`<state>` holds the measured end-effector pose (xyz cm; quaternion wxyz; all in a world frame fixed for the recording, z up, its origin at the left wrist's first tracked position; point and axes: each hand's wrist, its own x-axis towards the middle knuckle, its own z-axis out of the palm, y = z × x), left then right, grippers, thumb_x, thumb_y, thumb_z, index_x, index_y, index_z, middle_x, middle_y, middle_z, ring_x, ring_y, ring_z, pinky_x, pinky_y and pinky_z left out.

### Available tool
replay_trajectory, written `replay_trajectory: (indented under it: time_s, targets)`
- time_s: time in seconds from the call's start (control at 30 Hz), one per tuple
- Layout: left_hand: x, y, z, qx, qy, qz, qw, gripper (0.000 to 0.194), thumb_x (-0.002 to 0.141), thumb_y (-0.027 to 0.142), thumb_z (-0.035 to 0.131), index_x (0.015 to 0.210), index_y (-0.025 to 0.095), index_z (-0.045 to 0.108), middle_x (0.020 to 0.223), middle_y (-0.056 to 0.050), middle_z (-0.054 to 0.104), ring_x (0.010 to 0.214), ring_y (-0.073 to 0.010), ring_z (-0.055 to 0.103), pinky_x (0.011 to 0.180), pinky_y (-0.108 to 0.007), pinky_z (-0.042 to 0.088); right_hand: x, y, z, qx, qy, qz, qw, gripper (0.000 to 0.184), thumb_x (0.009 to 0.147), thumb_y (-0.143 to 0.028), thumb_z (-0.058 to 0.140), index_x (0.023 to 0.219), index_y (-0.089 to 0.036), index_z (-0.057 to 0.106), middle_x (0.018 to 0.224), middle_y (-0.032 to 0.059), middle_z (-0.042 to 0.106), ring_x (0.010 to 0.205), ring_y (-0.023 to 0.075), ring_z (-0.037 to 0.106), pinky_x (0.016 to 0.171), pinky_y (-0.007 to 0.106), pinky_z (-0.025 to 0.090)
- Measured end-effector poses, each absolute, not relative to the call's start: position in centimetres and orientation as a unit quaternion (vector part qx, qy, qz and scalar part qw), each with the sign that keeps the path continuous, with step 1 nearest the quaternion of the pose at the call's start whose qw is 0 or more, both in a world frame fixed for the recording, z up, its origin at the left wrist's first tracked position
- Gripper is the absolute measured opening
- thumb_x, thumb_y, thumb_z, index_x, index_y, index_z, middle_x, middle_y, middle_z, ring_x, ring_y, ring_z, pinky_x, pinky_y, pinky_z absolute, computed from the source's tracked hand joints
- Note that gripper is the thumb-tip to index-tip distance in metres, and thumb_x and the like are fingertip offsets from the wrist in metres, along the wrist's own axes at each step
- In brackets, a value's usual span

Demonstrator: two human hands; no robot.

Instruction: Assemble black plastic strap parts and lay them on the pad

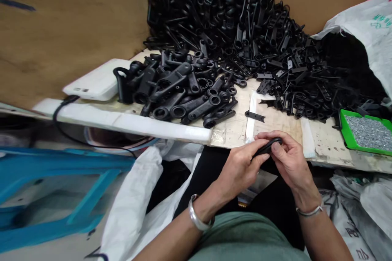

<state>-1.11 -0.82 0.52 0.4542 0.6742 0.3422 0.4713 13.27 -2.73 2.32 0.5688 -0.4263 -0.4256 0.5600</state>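
Observation:
A black plastic handle part (267, 147) is held between both hands just in front of the bench edge. My left hand (241, 165) is closed round its left end, and my right hand (288, 157) pinches its right end with thumb and fingers. The fingers cover much of the part. On the bench just beyond the hands lies a single flat black strip (255, 116) with a notched end. Finished-looking black handles with ring ends (183, 102) are heaped to the left. Small flat black pieces (301, 89) are piled to the right.
A tall heap of black parts (214, 12) fills the back of the bench. A white power bank (98, 79) with a black cable sits at left. A green tray (346, 134) of small metal pieces stands at right. White sacks (134, 195) and a blue stool (82, 195) are below.

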Motion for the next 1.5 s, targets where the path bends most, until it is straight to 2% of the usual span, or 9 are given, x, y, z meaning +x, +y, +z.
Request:
replay_trajectory:
  time_s: [0.37,0.57,0.7,0.8,0.9,1.03,1.13,1.27,1.5]
  targets:
    - [-1.3,-0.4,0.0,0.764,0.323,0.447,0.335,0.026,0.086,0.008,0.059,0.108,0.016,0.068,0.097,-0.007,0.077,0.088,-0.0197,0.074,0.077,-0.025,0.061,12.7,-3.1,0.7,-0.484,-0.424,0.487,0.590,0.012,0.081,-0.034,0.073,0.086,-0.024,0.069,0.091,0.0031,0.077,0.082,0.0173,0.071,0.077,0.030,0.057]
    - [-1.1,-0.3,0.5,0.668,0.297,0.462,0.502,0.036,0.081,0.008,0.063,0.115,0.018,0.067,0.119,-0.008,0.070,0.110,-0.0227,0.067,0.096,-0.034,0.055,12.9,-2.4,1.1,-0.472,-0.386,0.475,0.634,0.016,0.080,-0.035,0.075,0.090,-0.025,0.068,0.092,0.0021,0.077,0.090,0.0178,0.071,0.086,0.033,0.055]
    - [-0.5,-0.2,0.6,0.432,0.316,0.517,0.668,0.035,0.070,0.011,0.075,0.104,0.017,0.068,0.102,-0.006,0.074,0.089,-0.0191,0.072,0.077,-0.027,0.060,13.0,-1.7,2.0,-0.435,-0.324,0.498,0.676,0.019,0.080,-0.038,0.074,0.089,-0.025,0.063,0.094,0.0005,0.076,0.092,0.0169,0.071,0.087,0.034,0.056]
    - [-0.4,0.5,0.9,0.296,0.311,0.566,0.704,0.032,0.064,0.017,0.081,0.092,0.016,0.066,0.085,-0.003,0.074,0.074,-0.0142,0.070,0.068,-0.023,0.058,12.5,-2.0,1.7,-0.479,-0.317,0.481,0.662,0.024,0.078,-0.039,0.075,0.090,-0.023,0.061,0.086,0.0006,0.075,0.074,0.0145,0.070,0.072,0.029,0.057]
    - [-0.4,1.0,1.3,0.271,0.299,0.574,0.712,0.037,0.063,0.021,0.084,0.094,0.015,0.067,0.087,-0.004,0.074,0.070,-0.0111,0.067,0.065,-0.020,0.055,11.5,-3.2,0.8,-0.530,-0.325,0.486,0.614,0.028,0.078,-0.040,0.075,0.092,-0.020,0.060,0.070,-0.0002,0.071,0.054,0.0109,0.062,0.053,0.022,0.051]
    - [-0.2,0.7,1.4,0.307,0.305,0.468,0.771,0.039,0.071,0.037,0.078,0.099,0.013,0.066,0.089,-0.009,0.074,0.043,-0.0065,0.052,0.039,-0.019,0.041,10.8,-4.3,-0.1,-0.556,-0.350,0.524,0.542,0.033,0.085,-0.049,0.064,0.102,-0.021,0.056,0.060,-0.0019,0.067,0.049,0.0145,0.062,0.046,0.025,0.050]
    - [-0.3,0.6,1.1,0.360,0.339,0.467,0.733,0.031,0.074,0.035,0.074,0.094,0.013,0.065,0.084,-0.007,0.073,0.062,-0.0135,0.064,0.054,-0.022,0.050,11.8,-4.1,0.4,-0.610,-0.409,0.455,0.504,0.031,0.086,-0.048,0.063,0.098,-0.020,0.060,0.069,0.0015,0.070,0.060,0.0169,0.067,0.057,0.029,0.055]
    - [-0.6,0.8,0.9,0.545,0.335,0.399,0.657,0.008,0.080,0.022,0.061,0.082,0.014,0.062,0.070,-0.003,0.066,0.067,-0.0147,0.063,0.064,-0.025,0.051,13.5,-3.1,2.3,-0.607,-0.487,0.364,0.512,0.033,0.077,-0.035,0.073,0.106,-0.023,0.062,0.112,0.0051,0.070,0.102,0.0198,0.067,0.091,0.033,0.053]
    - [-0.7,0.7,0.4,0.733,0.287,0.325,0.524,0.010,0.082,0.015,0.048,0.077,0.017,0.056,0.071,-0.002,0.064,0.062,-0.0143,0.060,0.057,-0.023,0.045,14.4,-2.7,3.5,-0.574,-0.594,0.412,0.385,0.016,0.079,-0.028,0.070,0.091,-0.024,0.062,0.083,-0.0009,0.068,0.078,0.0164,0.065,0.068,0.026,0.052]
